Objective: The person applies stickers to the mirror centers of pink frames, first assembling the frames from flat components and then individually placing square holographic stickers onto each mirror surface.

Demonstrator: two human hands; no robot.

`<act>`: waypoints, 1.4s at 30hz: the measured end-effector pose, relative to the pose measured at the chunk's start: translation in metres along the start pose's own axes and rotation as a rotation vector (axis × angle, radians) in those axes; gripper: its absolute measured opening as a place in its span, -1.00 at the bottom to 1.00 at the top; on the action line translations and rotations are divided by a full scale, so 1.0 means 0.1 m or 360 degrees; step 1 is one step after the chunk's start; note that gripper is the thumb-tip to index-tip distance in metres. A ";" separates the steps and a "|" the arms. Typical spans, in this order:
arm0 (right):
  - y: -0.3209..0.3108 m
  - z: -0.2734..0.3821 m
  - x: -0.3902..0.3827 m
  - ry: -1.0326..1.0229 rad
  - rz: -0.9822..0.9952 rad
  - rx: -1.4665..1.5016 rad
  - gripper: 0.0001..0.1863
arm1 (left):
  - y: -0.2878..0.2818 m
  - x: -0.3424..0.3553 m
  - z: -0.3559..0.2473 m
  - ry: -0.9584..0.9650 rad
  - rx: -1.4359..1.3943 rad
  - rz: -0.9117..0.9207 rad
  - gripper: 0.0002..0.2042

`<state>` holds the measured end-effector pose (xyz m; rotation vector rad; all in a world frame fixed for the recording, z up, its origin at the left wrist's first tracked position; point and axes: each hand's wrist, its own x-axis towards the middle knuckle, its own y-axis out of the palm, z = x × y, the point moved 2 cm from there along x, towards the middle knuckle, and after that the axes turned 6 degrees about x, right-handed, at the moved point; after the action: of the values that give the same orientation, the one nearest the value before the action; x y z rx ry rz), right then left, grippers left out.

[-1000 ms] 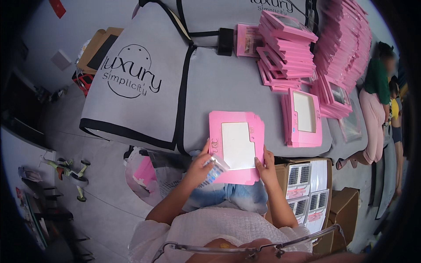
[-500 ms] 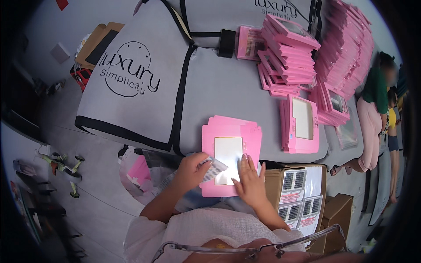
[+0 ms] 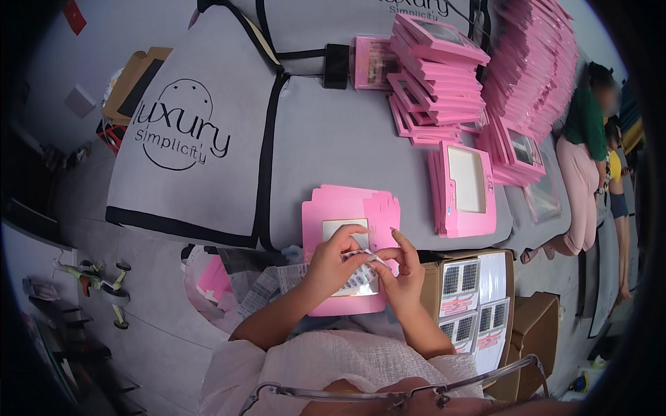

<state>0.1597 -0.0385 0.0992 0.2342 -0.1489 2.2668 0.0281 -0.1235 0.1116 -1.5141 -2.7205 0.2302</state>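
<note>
Left hand (image 3: 329,269): my thumb and fingers grip one end of a small patterned sheet (image 3: 359,276).
Right hand (image 3: 404,279): my thumb and fingertips pinch the sheet's other end.
Small patterned sheet: held between my hands, above the flat pink cards (image 3: 347,197).
Grey sofa (image 3: 347,139): before me, bearing stacked pink boxes (image 3: 451,90) toward the right.

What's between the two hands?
In the head view, a small patterned sheet spans from the left hand to the right hand, over pink cards.
</note>
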 end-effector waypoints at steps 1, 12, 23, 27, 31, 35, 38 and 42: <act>0.00 -0.02 0.00 0.0003 -0.0029 0.0030 -0.32 | 0.01 0.01 0.00 0.0012 -0.0010 -0.0003 -0.82; -0.04 -0.04 0.08 0.0082 -0.0155 0.0311 -0.35 | 0.05 0.07 0.01 0.0600 0.0422 -0.0183 -0.86; -0.09 -0.07 0.15 0.0097 -0.0083 0.0324 -0.36 | 0.05 0.07 -0.05 0.0449 0.0330 -0.0087 -0.81; -0.07 -0.06 0.15 0.0042 -0.0100 0.0309 -0.35 | 0.05 0.08 0.04 0.0462 0.0498 -0.0057 -0.84; -0.06 -0.03 0.17 0.0011 -0.0085 0.0285 -0.34 | 0.09 0.08 0.04 0.0585 0.0583 -0.0122 -0.87; -0.09 -0.03 0.18 -0.0011 -0.0110 0.0213 -0.32 | 0.11 0.07 0.05 0.0617 0.0614 -0.0153 -0.88; -0.10 -0.05 0.17 -0.0024 -0.0150 0.0151 -0.31 | 0.10 0.07 0.06 0.0616 0.0652 -0.0149 -0.89; -0.11 -0.05 0.14 -0.0052 -0.0185 -0.0053 -0.31 | 0.10 0.06 0.05 0.0624 0.0684 -0.0144 -0.89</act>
<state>0.1584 -0.0198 0.0976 0.2559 -0.1854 2.1443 0.0324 -0.1138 0.1049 -1.1704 -2.2428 0.4310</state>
